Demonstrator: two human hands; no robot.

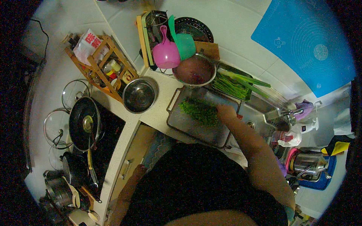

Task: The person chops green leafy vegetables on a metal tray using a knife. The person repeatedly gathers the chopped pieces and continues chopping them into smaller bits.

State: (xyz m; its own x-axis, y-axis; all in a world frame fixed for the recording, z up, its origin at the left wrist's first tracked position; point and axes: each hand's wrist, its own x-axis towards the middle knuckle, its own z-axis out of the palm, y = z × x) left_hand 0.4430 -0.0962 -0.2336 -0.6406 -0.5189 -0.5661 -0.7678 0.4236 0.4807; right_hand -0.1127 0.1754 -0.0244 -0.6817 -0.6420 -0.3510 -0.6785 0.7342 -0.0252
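Note:
A bunch of leafy green herbs [199, 111] lies across a grey chopping board [209, 134] with a dark rim. My right hand [225, 113] is closed around the right-hand end of the bunch; the fingers are mostly hidden from above. Something small and reddish [239, 116] shows just past that hand, too small to name. My left hand [139, 170] hangs low beside my body, in front of the cabinet door [134, 151]. It is dim and partly covered by my dark top, so its fingers cannot be made out.
Behind the board are a metal basin [195, 70] and a tray of green vegetables [230, 84] with a leek. A steel bowl [139, 96] stands by the wooden spice rack [106, 66]. The sink [256, 113] is right; a wok [82, 121] holds a ladle on the left.

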